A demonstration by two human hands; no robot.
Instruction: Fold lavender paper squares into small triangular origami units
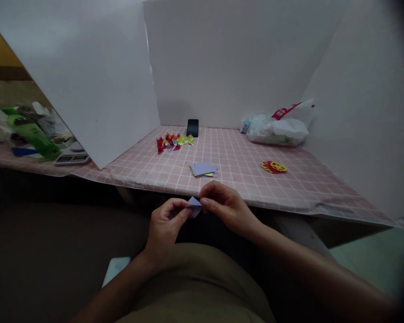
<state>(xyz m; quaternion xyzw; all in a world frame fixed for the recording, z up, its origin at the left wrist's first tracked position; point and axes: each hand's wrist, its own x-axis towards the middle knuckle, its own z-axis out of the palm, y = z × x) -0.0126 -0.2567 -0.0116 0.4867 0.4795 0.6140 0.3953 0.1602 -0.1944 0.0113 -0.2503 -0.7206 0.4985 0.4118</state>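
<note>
A small piece of folded lilac paper [194,203] is held in front of the table's near edge, with a pointed corner upward. My left hand [167,222] pinches its left side between thumb and fingers. On the other side, the thumb and fingertips of my right hand [224,205] close on its right corner. Just beyond the hands, a stack of square paper sheets [202,169] lies on the table, lilac on top with yellow showing beneath. Farther back sits a cluster of small folded paper pieces [171,141] in red, orange and yellow.
The table wears a pink checked cloth [235,157]. A dark phone [192,128] leans near the back panel. Red and yellow cut-outs [274,167] and a white plastic bag [278,128] are on the right. White panels enclose the table; a green bottle [32,134] and scale [72,159] lie left.
</note>
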